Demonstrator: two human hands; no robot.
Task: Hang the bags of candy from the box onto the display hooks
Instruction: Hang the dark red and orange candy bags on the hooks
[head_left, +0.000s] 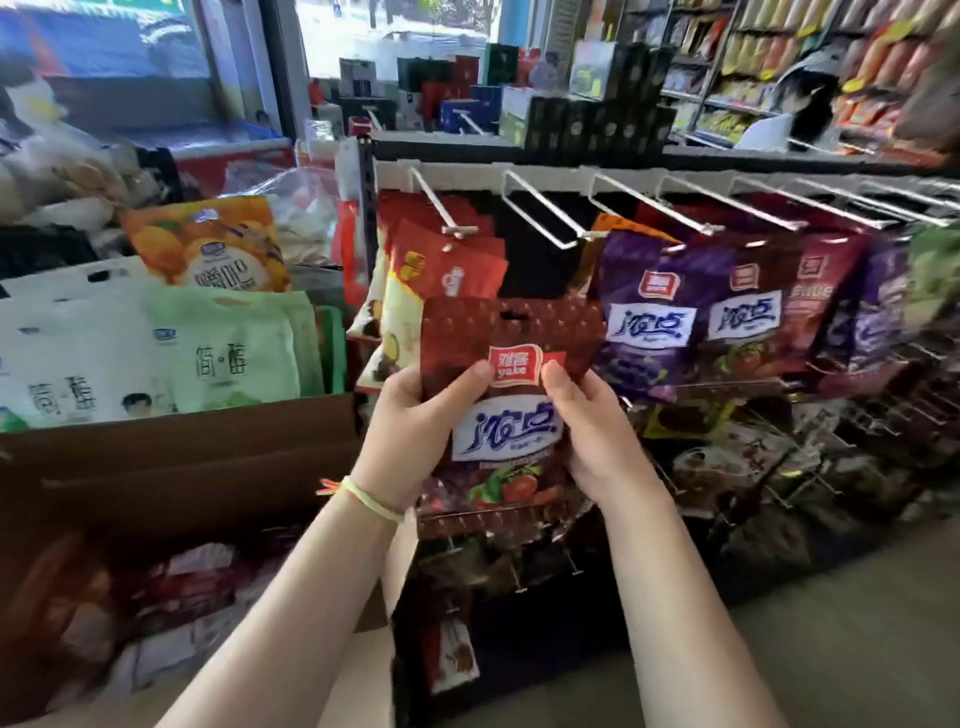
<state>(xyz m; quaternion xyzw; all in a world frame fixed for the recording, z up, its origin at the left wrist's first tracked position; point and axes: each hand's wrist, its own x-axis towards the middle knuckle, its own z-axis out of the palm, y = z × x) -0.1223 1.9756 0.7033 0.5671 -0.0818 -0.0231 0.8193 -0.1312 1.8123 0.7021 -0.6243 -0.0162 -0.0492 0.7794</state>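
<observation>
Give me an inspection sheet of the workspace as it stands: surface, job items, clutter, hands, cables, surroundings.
Surface: white hook rail on a dark rack; nothing hangs from the wire hook above the held bag.
Job's things: red candy bag held upright in front of the rack, its hang hole at the top, not on a hook. Purple bags hang to its right, red packs to its left. Cardboard box at left, more bags blurred inside.
Clutter: green and orange bags behind the box.
Hands: left hand and right hand grip the bag's sides, thumbs on front.
Cables: nothing seen.
Surroundings: shop shelves, stacked boxes, window behind.
</observation>
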